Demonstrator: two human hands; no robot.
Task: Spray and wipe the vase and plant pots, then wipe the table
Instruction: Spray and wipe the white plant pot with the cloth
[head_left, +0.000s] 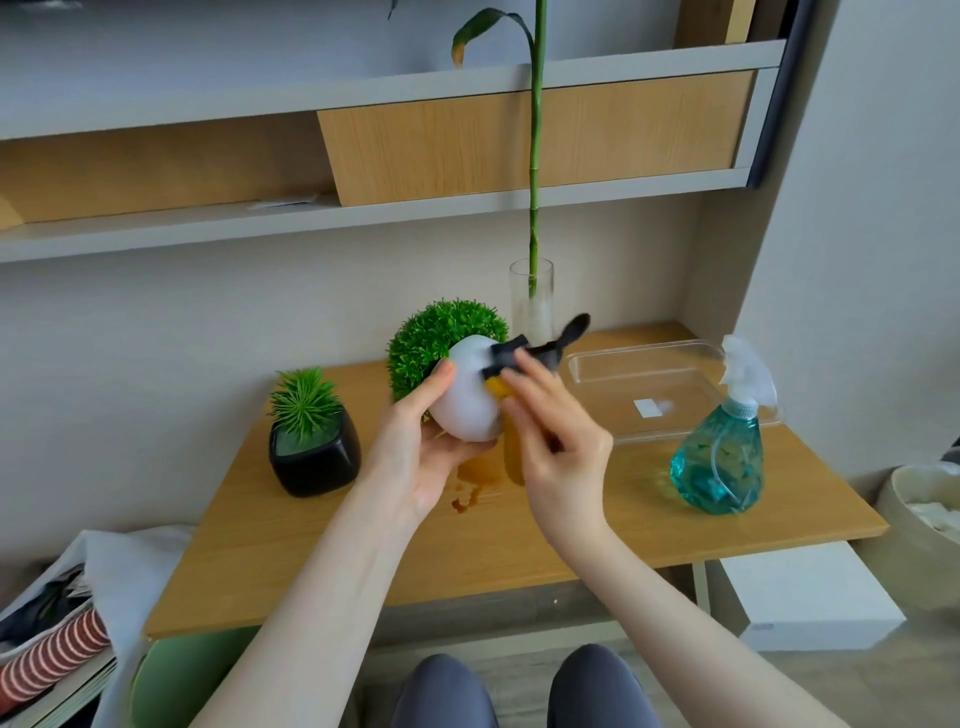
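Two plant pots, one vase, one spray bottle, one cloth.

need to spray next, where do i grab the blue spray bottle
Grip the spray bottle by its narrow neck under the clear trigger head, coming from the front right. It stands upright, its round body is wide, and the clear tray sits close behind.
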